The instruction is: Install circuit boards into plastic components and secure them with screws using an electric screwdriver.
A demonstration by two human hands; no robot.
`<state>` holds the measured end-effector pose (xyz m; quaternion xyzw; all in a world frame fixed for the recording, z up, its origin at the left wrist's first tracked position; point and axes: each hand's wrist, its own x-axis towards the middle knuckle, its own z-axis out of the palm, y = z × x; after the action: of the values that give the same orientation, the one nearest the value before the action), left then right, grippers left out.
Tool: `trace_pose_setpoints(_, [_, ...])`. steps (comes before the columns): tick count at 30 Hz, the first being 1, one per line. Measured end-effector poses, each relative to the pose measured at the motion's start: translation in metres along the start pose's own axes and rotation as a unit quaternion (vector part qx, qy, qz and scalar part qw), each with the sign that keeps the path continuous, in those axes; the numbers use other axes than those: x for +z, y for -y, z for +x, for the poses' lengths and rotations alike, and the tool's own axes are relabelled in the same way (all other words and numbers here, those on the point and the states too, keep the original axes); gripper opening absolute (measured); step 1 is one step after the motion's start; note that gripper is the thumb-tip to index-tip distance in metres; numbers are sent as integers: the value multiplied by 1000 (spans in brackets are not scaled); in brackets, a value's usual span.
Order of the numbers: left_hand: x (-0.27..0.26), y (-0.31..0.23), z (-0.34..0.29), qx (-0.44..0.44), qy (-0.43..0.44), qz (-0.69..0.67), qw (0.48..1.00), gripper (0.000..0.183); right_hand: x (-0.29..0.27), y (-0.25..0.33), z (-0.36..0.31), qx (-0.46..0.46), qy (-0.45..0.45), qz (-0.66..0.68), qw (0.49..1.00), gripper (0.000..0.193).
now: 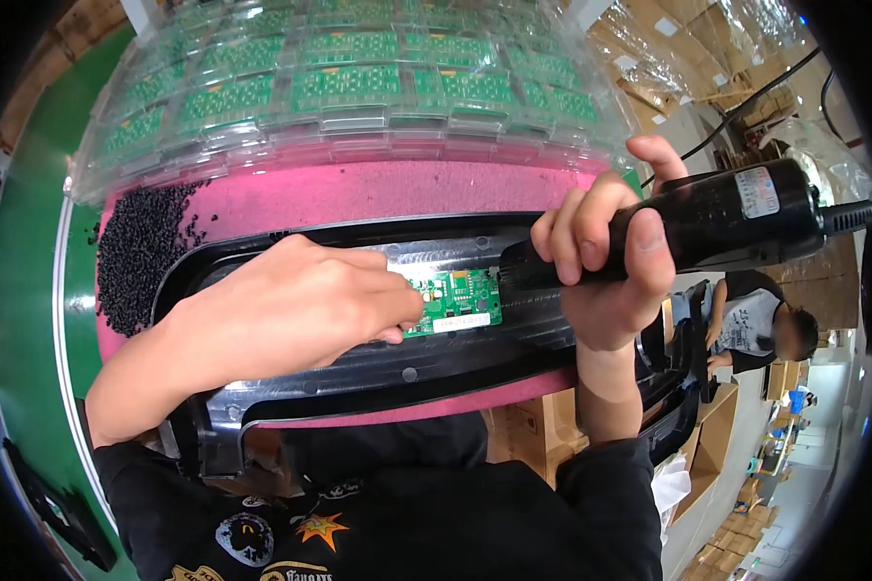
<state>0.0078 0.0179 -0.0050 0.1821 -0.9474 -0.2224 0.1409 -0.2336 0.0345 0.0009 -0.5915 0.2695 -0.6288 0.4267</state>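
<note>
Pink matting (378,189) is crossed by a long black housing (344,384), which is laid over the near edge. Along the far edge, clear plastic trays (349,126) filled with green boards are stacked, and the left edge is crowded by a heap of small black pieces (140,257) (too tiny to be identified singly).

Inside the housing, right of its middle, a green circuit board (467,295) is set. Its left end is covered by the left hand (329,290), whose fingers are curled with the tips hidden; whether anything is pinched cannot be told. By the right hand (610,252), a black corded power tool (722,223) is firmly gripped, its front end aimed at the board's right end; contact there cannot be made out.

The housing's right end is blocked from sight by that hand and forearm. Beyond the mat's right edge, a seated co-worker (756,324) and cardboard boxes (547,426) are seen, bent by the lens.
</note>
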Motion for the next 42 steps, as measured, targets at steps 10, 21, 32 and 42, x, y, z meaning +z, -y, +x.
trace_pose_setpoints(10, [-3,-3,-6,-83,68,-77,991,15,4,-5,-2,10,17,-8,1000,46])
trace_pose_setpoints(21, [-5,-4,-6,-116,91,-67,987,28,18,-3,1,55,-11,-15,998,78])
trace_pose_setpoints(32, [-5,-6,-5,-76,31,-64,995,23,43,40,3,-8,34,182,983,63])
trace_pose_setpoints(42, [-5,-4,0,-36,-190,-177,965,13,65,45,12,-95,68,129,985,61])
